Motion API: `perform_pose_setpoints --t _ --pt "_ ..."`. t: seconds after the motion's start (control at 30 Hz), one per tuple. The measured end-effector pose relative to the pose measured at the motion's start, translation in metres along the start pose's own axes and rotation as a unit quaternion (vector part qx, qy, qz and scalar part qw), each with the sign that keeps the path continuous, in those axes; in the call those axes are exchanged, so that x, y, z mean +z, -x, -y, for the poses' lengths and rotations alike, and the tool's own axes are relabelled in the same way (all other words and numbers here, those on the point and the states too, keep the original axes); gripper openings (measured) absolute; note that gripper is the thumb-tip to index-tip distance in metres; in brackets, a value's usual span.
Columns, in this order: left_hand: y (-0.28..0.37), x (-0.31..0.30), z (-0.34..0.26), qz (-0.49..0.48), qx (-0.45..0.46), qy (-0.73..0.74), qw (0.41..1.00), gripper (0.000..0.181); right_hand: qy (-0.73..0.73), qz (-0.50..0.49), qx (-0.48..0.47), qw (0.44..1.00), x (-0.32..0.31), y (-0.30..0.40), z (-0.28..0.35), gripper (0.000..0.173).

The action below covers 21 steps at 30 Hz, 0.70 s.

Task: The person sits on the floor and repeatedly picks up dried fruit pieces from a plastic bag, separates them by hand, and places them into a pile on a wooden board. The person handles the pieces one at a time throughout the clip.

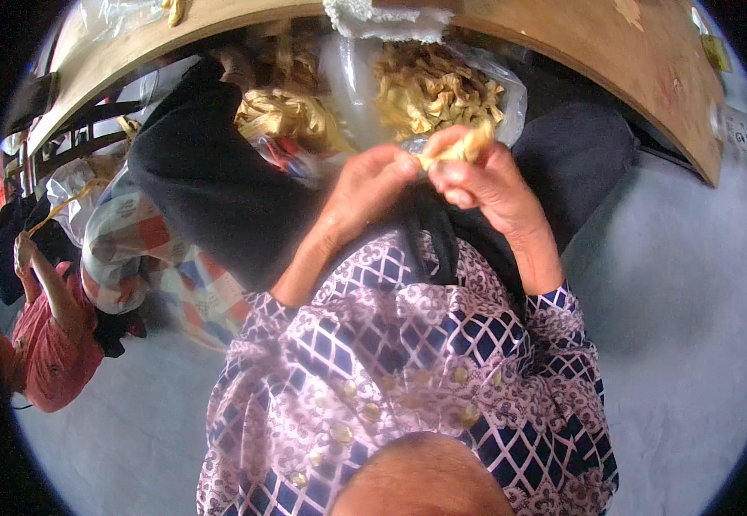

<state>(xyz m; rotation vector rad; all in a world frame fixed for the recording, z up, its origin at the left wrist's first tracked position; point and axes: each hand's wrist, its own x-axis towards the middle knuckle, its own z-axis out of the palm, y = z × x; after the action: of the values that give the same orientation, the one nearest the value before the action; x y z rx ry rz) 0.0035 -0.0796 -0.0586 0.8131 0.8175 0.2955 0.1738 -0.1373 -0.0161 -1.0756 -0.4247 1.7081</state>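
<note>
Above my lap, both hands hold a small yellowish twisted piece (476, 143) of soft, sheet-like material, which I cannot name for sure. The thumb and fingers of my left hand (370, 187) pinch its thin end. My right hand (493, 184) grips the thicker, crumpled part, which sticks up past the fingers. Just beyond my hands, a clear plastic bag (514, 106) holds many similar knotted-looking yellow pieces (441, 97). Left of that bag lies a bundle of longer folded yellow strips (286, 116) on printed plastic sacking.
A wooden table (605, 45) curves across the far side, with a white fluffy cloth (383, 19) over its edge. On the left, a person in a red shirt (57, 355) holds a long yellowish strip (67, 200). Printed plastic sacks (119, 251) lie beside my left leg.
</note>
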Motion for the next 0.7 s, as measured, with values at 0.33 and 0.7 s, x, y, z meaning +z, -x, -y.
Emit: perform_pose_setpoints --t 0.33,0.7 --pt "0.016 0.012 0.008 0.026 0.013 -0.070 0.997 0.018 0.010 -0.029 0.095 0.995 -0.012 0.042 0.020 0.008" --pt "-0.013 0.012 -0.171 -0.073 0.289 -0.379 0.876 0.026 0.177 -0.077 -0.299 0.934 0.033 -0.047 0.119 0.019"
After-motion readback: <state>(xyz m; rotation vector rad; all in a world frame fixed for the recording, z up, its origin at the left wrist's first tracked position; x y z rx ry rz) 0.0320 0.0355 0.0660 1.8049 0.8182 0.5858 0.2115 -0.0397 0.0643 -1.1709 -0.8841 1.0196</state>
